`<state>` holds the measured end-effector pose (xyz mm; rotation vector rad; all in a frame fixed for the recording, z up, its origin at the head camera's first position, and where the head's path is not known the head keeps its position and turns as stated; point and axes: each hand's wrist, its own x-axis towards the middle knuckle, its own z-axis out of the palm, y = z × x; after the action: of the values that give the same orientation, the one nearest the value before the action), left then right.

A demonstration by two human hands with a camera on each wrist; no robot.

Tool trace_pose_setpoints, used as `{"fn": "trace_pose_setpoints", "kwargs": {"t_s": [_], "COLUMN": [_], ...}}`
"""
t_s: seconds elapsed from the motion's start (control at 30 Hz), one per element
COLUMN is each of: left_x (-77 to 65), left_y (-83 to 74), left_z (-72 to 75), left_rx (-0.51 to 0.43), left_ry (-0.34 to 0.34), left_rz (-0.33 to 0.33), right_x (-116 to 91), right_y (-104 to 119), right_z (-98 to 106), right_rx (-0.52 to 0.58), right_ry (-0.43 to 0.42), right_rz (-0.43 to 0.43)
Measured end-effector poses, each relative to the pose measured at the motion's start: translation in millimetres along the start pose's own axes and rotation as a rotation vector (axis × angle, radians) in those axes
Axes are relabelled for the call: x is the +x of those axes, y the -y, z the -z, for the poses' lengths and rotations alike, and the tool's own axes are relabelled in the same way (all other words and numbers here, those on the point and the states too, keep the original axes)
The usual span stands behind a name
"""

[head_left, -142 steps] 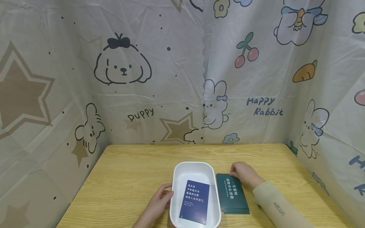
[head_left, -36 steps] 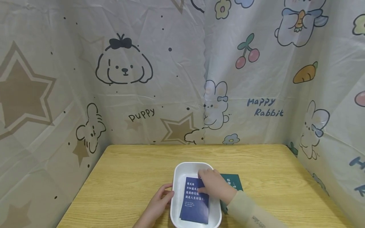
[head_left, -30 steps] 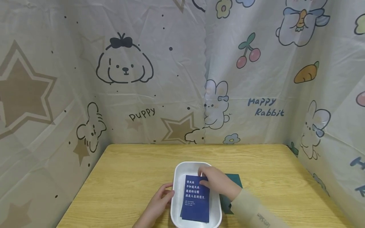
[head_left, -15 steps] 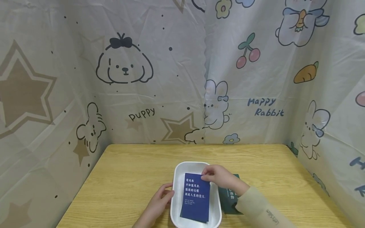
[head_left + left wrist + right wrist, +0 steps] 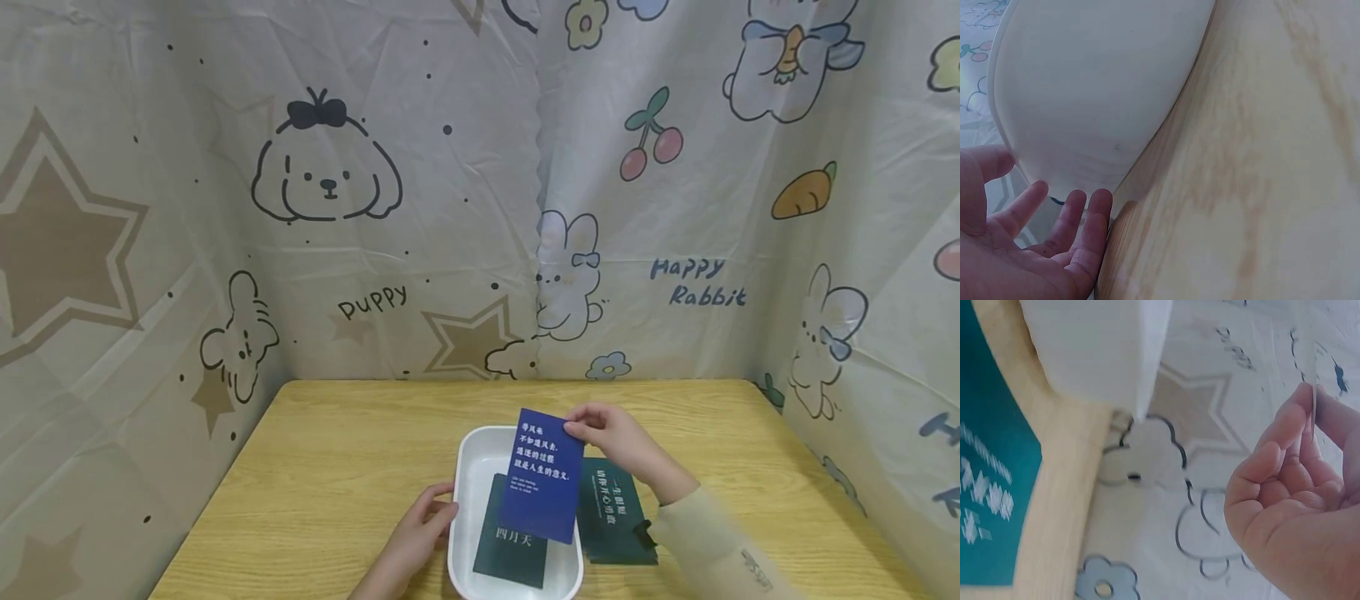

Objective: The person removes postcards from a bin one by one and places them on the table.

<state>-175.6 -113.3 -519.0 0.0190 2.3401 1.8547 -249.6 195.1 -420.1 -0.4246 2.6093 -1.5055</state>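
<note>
My right hand (image 5: 626, 446) pinches a blue card (image 5: 543, 475) with white writing by its upper right corner. The card is tilted over the white tray (image 5: 465, 454), partly covering a dark green card (image 5: 498, 562) that lies in it. The right wrist view shows thumb and fingertips together on the card's thin edge (image 5: 1314, 412). At the tray's left side, my left hand (image 5: 416, 533) touches the rim and outer wall; in the left wrist view its fingers (image 5: 1100, 203) are spread and fairly straight against the white tray wall (image 5: 1097, 94).
A stack of dark green cards (image 5: 611, 521) with white writing lies just right of the tray, under my right forearm. A small black piece (image 5: 643, 533) shows by the sleeve. The wooden table (image 5: 337, 450) ends at a patterned curtain (image 5: 420, 208).
My right hand went from the green stack into the tray, then lifted the blue card up and to the right, uncovering a green card beneath. The left hand stayed at the tray.
</note>
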Motion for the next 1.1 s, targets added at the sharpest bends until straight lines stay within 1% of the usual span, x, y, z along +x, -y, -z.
{"fn": "trace_pose_setpoints", "kwargs": {"t_s": [0.17,0.37,0.57,0.7,0.83,0.9,0.97,1.1], "left_x": [2.9,1.8,-1.0,-0.8,0.0,0.6,0.8,1.4], "left_y": [2.8,2.9,-0.5,-1.0,-0.3,0.5,0.9,2.2], "left_z": [0.0,0.2,0.7,1.1,0.6,0.2,-0.1,-0.2], "left_rx": [0.007,-0.006,0.005,0.014,0.008,-0.003,-0.015,-0.023], "left_ry": [0.004,0.007,0.001,0.003,0.005,0.006,0.007,0.006], "left_rz": [0.012,0.004,0.011,0.023,0.025,0.018,0.013,0.011], "right_x": [-2.3,-6.2,-9.6,-10.0,-9.5,-9.3,-9.0,-8.4], "right_y": [-4.9,-13.2,-24.7,-33.7,-43.2,-48.3,-53.3,-63.0], "right_z": [22.8,44.4,59.7,67.1,71.4,72.3,71.6,68.5], "right_rx": [-0.03,-0.059,-0.09,-0.105,-0.132,-0.148,-0.142,-0.142], "right_ry": [-0.048,-0.058,-0.056,-0.038,-0.033,-0.032,-0.033,-0.027], "right_rz": [-0.038,-0.049,-0.065,-0.067,-0.107,-0.119,-0.129,-0.124]}}
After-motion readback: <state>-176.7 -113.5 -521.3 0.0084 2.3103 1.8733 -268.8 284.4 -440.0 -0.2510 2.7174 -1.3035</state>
